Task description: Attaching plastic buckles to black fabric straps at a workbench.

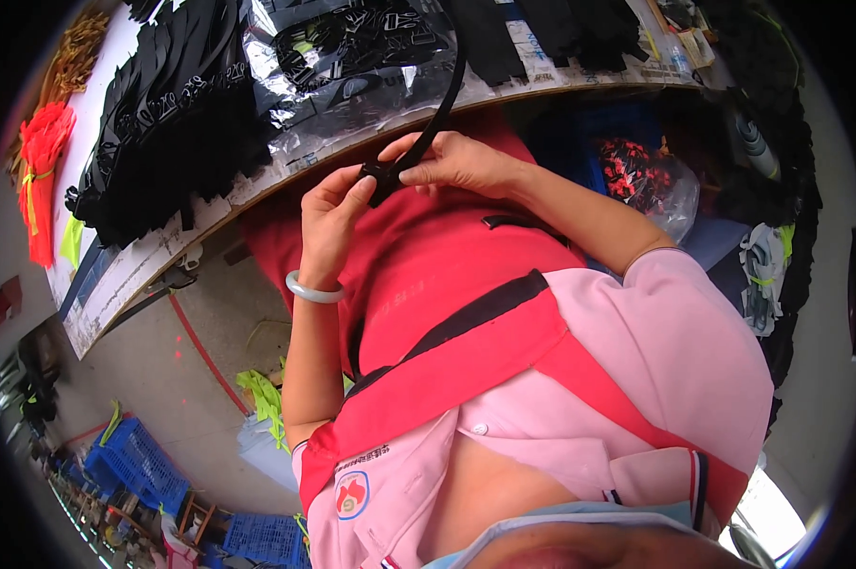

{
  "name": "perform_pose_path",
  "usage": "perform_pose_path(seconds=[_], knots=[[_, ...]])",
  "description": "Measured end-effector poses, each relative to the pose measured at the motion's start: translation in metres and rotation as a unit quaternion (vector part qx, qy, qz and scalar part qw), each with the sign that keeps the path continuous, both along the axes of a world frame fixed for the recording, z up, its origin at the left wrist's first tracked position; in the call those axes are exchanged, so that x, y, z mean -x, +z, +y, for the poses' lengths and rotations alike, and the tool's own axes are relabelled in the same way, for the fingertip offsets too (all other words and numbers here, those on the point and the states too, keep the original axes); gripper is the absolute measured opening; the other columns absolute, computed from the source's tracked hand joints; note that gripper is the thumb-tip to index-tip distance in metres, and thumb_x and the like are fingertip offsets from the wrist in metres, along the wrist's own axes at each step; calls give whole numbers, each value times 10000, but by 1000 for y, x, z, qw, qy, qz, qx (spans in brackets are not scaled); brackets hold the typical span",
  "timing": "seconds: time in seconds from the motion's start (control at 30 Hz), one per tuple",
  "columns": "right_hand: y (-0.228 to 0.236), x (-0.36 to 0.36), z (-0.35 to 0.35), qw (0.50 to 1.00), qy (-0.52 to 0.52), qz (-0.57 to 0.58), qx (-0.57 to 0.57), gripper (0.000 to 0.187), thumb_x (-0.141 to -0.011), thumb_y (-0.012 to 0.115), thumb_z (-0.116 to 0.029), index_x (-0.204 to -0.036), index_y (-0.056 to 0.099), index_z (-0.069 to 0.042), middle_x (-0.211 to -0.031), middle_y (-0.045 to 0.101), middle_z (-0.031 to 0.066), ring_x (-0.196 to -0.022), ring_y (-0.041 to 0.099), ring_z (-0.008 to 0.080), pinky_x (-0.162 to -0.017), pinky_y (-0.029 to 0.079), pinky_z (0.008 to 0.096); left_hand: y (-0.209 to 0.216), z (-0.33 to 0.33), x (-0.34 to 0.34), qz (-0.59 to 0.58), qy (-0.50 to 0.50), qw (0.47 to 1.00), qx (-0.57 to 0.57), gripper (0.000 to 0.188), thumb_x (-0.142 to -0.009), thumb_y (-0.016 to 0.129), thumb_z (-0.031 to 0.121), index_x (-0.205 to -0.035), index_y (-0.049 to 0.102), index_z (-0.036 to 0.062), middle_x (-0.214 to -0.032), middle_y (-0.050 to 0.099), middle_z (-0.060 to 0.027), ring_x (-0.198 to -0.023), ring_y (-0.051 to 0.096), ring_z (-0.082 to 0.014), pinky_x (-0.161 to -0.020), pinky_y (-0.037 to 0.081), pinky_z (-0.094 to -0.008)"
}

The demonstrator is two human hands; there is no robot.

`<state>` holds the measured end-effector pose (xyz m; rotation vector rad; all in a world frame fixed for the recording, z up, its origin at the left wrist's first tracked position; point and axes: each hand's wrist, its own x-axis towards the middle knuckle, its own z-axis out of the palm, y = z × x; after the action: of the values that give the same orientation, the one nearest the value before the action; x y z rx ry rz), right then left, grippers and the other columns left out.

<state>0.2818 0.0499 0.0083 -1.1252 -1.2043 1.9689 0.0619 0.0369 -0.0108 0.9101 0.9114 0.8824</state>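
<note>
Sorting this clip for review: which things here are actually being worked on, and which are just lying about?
In hand:
black strap
black buckle, pinched by the left hand and right hand

Lying about:
pile of black straps
clear bag of buckles
orange bundle
blue crates

both forearms raised, elbows bent. left hand (331,220) and right hand (456,163) close together, fingers pinched shut, thumbs facing inward.

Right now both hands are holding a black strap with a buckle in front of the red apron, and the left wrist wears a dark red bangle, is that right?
Not quite: the bangle on the left wrist is pale, whitish green, not dark red, as the head view shows. The left hand and right hand do hold the black strap with its buckle before the red apron.
</note>
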Motion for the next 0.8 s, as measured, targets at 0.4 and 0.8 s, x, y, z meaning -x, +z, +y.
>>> perform_pose_path(seconds=[0.4,0.8], knots=[[80,-69,99,968,-110,-66,-217,241,-978,534,-252,-999,618,-27,-639,549,-32,-425,331,-1,-402,255,156,-22,-18,55,179,213,950,-140,156,-861,688,75,-994,691,-6,-940,643,31,-795,562,-56,-696,440,-184],[13,64,13,995,74,-37,61,195,-968,540,-210,-1018,590,-28,-623,603,41,-372,427,20,-337,293,156,-8,-7,33,-8,246,966,-81,239,-930,586,47,-1143,622,-56,-1016,607,-41,-813,624,-110,-742,516,-234]])
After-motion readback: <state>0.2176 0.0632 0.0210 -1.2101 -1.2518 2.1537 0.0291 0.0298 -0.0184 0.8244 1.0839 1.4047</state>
